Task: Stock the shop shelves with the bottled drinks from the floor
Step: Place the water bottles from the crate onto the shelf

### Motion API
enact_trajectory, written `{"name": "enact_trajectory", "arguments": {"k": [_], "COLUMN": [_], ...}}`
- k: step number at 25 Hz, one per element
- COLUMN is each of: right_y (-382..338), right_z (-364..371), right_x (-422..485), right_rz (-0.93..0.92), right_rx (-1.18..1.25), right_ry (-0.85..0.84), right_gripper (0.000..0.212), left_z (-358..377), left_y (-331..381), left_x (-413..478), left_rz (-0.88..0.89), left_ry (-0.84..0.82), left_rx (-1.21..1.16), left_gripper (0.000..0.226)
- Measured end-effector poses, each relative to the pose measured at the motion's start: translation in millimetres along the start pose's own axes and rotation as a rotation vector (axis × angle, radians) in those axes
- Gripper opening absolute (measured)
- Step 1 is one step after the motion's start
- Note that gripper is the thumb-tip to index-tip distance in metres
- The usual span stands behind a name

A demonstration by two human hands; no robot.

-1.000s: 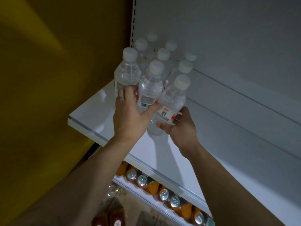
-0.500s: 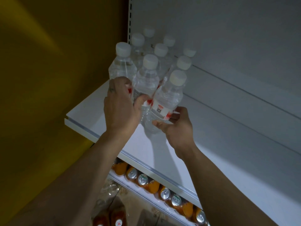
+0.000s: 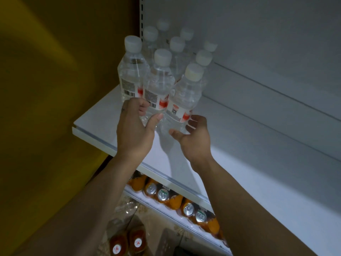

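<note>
Bottled drinks (image 3: 118, 246) are recorded on the floor at the near edge: two red-capped ones beside crumpled plastic wrap (image 3: 125, 209), not yet shelved. Just beyond, the lower shelf (image 3: 158, 209) is seen lined with orange drink cans (image 3: 163, 195).

On the upper shelf (image 3: 239, 163), both hands are engaged at the front row of the water bottles (image 3: 132, 74). The left hand (image 3: 135, 130) is curled at the foot of the middle front bottle (image 3: 158, 84), which is pinched between thumb and fingers. The right hand (image 3: 193, 137) is cupped round the base of the right front bottle (image 3: 184, 97), with the thumb on one side and the fingers on the other. This bottle is tilted out of line with its neighbours, and whether its base is fully seated cannot be told.

Behind the front row, further white-capped bottles are ranged back to the back panel (image 3: 258, 43); nine caps are counted in all, at the left end of the shelf.

Stocking is judged partly done. Most of the upper shelf to the right is unfilled, and floor stock remains. The step in hand is judged to be the setting down of the front row.
</note>
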State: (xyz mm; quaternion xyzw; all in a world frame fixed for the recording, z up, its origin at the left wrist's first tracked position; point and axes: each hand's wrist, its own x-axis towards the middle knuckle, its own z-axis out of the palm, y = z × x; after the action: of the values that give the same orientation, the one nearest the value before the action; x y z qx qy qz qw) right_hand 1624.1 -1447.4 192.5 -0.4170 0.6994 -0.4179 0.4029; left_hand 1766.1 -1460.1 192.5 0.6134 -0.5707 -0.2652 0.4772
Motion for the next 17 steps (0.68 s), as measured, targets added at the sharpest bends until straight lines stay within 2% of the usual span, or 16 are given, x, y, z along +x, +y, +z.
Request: {"name": "enact_trajectory", "arguments": {"k": [3,9,13,17], "right_y": [8.9,70.7,148.1,238.2], "right_z": [-9.8,-65.7,-115.6,-152.3], "right_x": [-31.3,-137.2,-209.6,-276.6], "right_rz": [0.078,0.146,0.298,0.526], "right_rx": [0.148,0.337,0.362,0.258], "right_ry": [0.007,0.031,0.188,0.183], "right_gripper": [0.077,0.030,0.022,0.018], "left_z": [3.3,18.1,35.6,57.8], "left_y": [-1.8,0.9,-5.5,-18.1], "left_x": [-36.7,-140.8,-241.3,-342.0], "left_rz": [-0.029,-0.017,-0.119,-0.283], "left_ry": [-0.043,-0.120,-0.359,-0.619], "left_rx": [-0.033,-0.069,-0.092,-0.045], "left_gripper": [0.034,0.034,0.032,0.033]}}
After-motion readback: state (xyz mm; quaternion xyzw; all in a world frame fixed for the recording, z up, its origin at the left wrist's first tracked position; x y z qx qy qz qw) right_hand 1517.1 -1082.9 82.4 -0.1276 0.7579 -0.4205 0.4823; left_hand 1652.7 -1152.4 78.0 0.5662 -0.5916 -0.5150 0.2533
